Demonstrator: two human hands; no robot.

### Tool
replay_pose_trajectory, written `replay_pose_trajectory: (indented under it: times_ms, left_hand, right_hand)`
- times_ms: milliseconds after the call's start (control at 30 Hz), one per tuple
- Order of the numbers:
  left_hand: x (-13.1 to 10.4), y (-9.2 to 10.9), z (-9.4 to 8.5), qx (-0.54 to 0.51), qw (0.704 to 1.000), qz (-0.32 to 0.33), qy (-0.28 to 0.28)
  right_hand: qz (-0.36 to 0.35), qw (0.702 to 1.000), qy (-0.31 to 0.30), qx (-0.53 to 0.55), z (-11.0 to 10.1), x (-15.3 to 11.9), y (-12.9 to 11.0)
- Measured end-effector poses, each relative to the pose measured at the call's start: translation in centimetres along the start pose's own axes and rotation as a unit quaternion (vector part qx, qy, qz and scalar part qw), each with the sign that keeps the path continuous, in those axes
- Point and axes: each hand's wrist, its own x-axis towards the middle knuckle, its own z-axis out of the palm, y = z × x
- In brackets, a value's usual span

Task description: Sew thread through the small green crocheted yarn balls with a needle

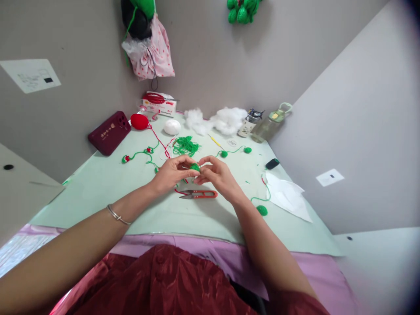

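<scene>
A small green crocheted ball (194, 167) is pinched between the thumb and fingers of my left hand (170, 174). My right hand (215, 173) meets it from the other side, its fingertips closed at the ball's right edge; whatever they grip is too small to make out. Just below both hands lie orange-handled thread snips (200, 194), blades pointing left. Behind the hands sits a tangle of green yarn (185, 145). Left of them, a green cord with small red-and-green crocheted pieces (126, 159) stretches over the mat.
Along the back stand a red yarn ball (139, 121), a white yarn ball (172, 127), white stuffing (226, 120), a pen cup (247, 126) and a bottle (269, 124). A maroon phone (110, 132) leans at left. White paper (287, 197) and a green crocheted piece (261, 210) lie right.
</scene>
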Motion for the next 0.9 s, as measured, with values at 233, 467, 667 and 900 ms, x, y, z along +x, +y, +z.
replay_pose_trajectory:
  times_ms: [233,467,667,900]
  left_hand:
    - [-0.1,0.2,0.4,0.035,0.999,-0.023,0.013]
    - [0.0,0.5,0.2,0.076,0.994,-0.079,-0.021]
    - [0.0,0.7,-0.1,0.020,0.989,-0.128,-0.073]
    - [0.1,0.7,-0.6,-0.029,0.989,-0.118,-0.085]
  right_hand:
    - [-0.121,0.974,0.089,-0.168,0.2,0.2,0.8]
    - [-0.132,0.977,0.161,-0.035,-1.3,0.6,-0.4]
    - [0.011,0.975,0.064,0.210,-3.7,0.4,-1.7]
    - [-0.023,0.919,0.174,0.353,-8.4,0.4,-1.9]
